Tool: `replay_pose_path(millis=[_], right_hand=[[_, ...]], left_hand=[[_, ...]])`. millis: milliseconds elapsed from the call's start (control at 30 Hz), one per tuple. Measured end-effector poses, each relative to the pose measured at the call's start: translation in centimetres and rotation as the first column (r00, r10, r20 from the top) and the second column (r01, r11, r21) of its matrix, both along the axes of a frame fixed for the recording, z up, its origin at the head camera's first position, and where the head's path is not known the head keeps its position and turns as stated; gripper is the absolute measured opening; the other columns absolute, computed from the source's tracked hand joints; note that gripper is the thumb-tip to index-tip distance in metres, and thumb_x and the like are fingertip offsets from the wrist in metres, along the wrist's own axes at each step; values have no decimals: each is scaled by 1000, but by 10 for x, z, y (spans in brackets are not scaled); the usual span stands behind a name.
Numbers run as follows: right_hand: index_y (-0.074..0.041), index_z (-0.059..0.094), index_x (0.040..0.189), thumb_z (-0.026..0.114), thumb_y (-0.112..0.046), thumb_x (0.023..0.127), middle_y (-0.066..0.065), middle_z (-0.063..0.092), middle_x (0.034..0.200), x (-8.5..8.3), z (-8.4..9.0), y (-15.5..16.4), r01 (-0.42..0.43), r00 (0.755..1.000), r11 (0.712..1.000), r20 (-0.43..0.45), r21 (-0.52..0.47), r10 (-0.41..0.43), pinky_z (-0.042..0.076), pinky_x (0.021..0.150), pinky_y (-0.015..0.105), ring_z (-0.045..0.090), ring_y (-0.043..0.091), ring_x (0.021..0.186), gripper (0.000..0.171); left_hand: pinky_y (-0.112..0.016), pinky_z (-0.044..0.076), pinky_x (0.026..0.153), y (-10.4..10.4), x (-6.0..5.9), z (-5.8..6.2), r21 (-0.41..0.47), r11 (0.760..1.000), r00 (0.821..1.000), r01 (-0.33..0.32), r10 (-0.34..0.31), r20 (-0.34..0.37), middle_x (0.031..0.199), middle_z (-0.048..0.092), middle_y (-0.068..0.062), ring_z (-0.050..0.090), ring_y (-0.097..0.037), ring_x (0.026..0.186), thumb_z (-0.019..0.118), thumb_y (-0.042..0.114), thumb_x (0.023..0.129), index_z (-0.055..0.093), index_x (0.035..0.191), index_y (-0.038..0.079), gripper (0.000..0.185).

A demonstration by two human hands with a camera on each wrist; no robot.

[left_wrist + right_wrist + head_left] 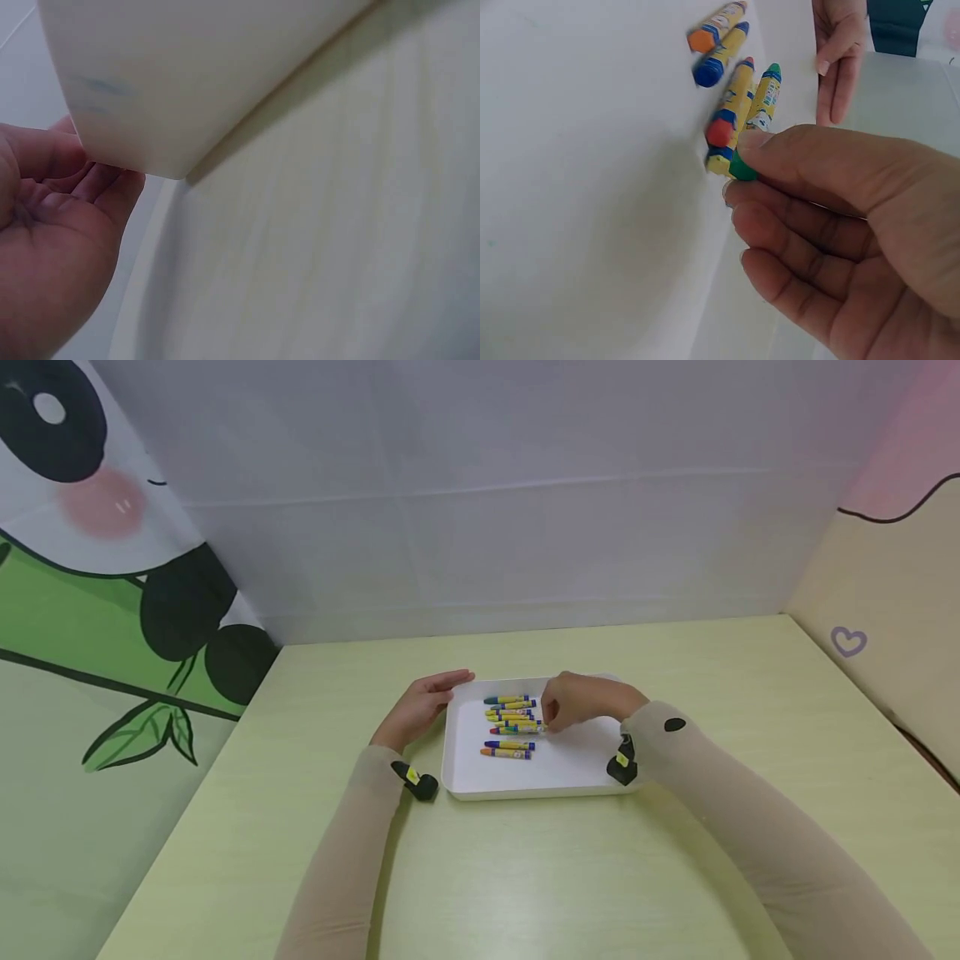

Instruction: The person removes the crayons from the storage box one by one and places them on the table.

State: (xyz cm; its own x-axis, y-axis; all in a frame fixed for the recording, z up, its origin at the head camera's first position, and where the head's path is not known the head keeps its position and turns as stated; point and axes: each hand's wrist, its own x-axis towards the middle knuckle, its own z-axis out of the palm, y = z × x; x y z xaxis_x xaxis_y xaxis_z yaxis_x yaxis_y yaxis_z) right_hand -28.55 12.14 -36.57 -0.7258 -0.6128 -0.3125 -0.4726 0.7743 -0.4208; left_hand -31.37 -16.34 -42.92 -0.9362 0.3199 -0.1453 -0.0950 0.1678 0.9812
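Note:
My right hand (581, 700) is over the tray, its thumb and index finger pinching the flat end of a green crayon (767, 94). In the right wrist view the other fingers bend loosely below. Right beside that crayon lies a red crayon (733, 97), overlapping a yellow one. A blue crayon (510, 746) and an orange crayon (506, 753) lie nearer the front. At the far left corner of the white tray (577, 777) is my left hand (420, 706), fingers extended along the corner. Its thumb touches the tray wall in the left wrist view.
Several more crayons (510, 707) lie in a column farther back in the tray. The tray sits on a pale wooden table (480, 868). A white cloth wall (480, 560) rises behind, with printed panels at left and right.

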Motion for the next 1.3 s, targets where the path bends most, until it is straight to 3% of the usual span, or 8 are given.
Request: replay_pose_path(millis=[433, 867, 1300], right_hand=[[-13, 72, 87, 70, -18, 87, -2, 66, 85, 0, 20, 32, 42, 998, 997, -41, -70, -45, 48, 67, 27, 56, 13, 75, 5], [-11, 72, 90, 68, -19, 87, 1, 68, 88, -7, 20, 83, 134, 986, 985, -86, -111, -144, 51, 73, 32, 59, 15, 80, 9], [-6, 72, 93, 65, -20, 88, 6, 69, 88, 2, 16, 131, 324, 934, 933, -106, -155, -342, 50, 71, 34, 59, 18, 79, 15]], left_hand=[[-38, 29, 118, -1, 0, 2, -6, 1000, 1000, 14, -14, 7, 147, 48, -2, 36, -17, 141, 36, -1, 101, 50, 140, 11, 43], [-39, 28, 118, -1, 0, 2, 3, 999, 999, 34, -34, 9, 148, 46, -3, 34, -19, 142, 35, -2, 101, 49, 141, 9, 43], [-39, 28, 118, 2, -1, 0, -1, 999, 999, 40, -40, 1, 148, 46, -2, 33, -19, 143, 35, -1, 101, 49, 141, 10, 43]])
